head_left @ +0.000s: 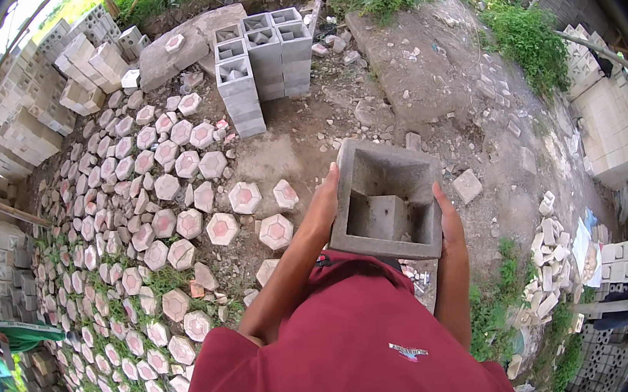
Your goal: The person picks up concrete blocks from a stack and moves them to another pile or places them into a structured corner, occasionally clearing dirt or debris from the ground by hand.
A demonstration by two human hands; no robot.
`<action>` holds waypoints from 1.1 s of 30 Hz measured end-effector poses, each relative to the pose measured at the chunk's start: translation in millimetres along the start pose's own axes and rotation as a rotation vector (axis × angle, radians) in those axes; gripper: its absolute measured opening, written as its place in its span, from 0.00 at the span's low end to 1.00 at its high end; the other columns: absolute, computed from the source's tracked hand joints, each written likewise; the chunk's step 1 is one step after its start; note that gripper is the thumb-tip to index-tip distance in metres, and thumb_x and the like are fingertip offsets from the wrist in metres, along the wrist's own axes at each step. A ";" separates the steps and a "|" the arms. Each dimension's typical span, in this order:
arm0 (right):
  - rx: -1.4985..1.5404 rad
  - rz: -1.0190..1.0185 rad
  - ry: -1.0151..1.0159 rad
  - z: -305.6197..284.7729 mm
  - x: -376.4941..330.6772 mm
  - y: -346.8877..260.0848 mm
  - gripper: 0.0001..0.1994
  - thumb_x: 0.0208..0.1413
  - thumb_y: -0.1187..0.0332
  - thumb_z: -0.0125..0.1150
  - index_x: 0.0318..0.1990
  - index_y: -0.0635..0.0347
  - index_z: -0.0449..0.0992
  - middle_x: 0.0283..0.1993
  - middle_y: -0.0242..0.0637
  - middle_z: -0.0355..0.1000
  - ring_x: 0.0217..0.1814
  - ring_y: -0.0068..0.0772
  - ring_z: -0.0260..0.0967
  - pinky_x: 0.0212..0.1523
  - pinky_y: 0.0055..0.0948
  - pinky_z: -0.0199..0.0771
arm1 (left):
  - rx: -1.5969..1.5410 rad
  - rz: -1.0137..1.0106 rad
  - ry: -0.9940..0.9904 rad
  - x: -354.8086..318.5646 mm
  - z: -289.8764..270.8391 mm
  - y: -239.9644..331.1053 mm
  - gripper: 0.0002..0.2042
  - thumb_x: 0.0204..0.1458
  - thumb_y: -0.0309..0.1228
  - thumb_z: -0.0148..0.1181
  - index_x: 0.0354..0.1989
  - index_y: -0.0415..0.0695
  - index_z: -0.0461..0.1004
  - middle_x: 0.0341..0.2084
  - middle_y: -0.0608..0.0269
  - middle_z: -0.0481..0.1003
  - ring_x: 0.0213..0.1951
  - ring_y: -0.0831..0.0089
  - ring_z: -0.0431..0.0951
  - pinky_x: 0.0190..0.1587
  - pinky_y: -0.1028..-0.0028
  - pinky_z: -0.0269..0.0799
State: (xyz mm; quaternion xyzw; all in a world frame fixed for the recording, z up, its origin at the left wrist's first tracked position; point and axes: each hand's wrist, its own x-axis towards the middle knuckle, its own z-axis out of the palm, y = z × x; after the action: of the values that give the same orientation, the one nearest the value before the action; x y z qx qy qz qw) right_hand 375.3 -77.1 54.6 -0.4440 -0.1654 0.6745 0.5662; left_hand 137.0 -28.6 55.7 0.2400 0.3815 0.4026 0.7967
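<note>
Between my two hands I carry a grey concrete block (339, 228), square and hollow, its open side facing up toward me. A stepped shape shows inside its cavity. My left hand (324, 204) presses flat along the block's left wall, and my right hand (450, 221) grips the right wall. The block is in front of my waist, above the ground. Ahead and a little to the left stand several stacked columns of similar hollow grey blocks (241, 100), their open tops showing.
Hexagonal pavers (222, 228) with pinkish centres cover the ground on the left. A concrete slab (159, 62) lies beyond them. Pale blocks (35, 127) are piled along the left edge, more (609, 131) at the right. Broken rubble (547, 266) lies at the lower right.
</note>
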 end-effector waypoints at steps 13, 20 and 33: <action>-0.043 0.141 -0.254 -41.6 301.6 -103.2 0.28 0.59 0.47 0.47 0.57 0.62 0.64 0.56 0.40 0.66 0.55 0.37 0.64 0.56 0.35 0.63 | -0.131 0.219 0.364 246.1 19.1 17.5 0.27 0.62 0.48 0.33 0.59 0.39 0.62 0.52 0.55 0.68 0.51 0.68 0.69 0.56 0.72 0.61; -0.094 0.365 -0.261 -18.2 402.1 -103.6 0.29 0.58 0.48 0.50 0.58 0.61 0.63 0.56 0.39 0.66 0.56 0.36 0.64 0.57 0.34 0.62 | -0.128 0.220 0.538 316.1 -11.5 27.9 0.23 0.62 0.46 0.36 0.52 0.41 0.68 0.41 0.61 0.73 0.41 0.72 0.72 0.47 0.72 0.67; -0.504 0.426 0.005 92.4 660.3 -48.2 0.33 0.49 0.62 0.65 0.61 0.60 0.58 0.53 0.37 0.67 0.52 0.30 0.65 0.53 0.30 0.64 | 0.106 0.204 0.529 506.7 -175.3 148.9 0.38 0.52 0.49 0.55 0.65 0.39 0.50 0.59 0.50 0.59 0.60 0.64 0.59 0.61 0.70 0.51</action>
State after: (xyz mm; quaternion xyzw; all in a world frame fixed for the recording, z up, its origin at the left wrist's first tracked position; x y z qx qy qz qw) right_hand 355.8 564.7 -131.3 -0.5964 -0.2294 0.7144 0.2851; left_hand 123.3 485.9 -155.8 0.2050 0.5706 0.5086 0.6113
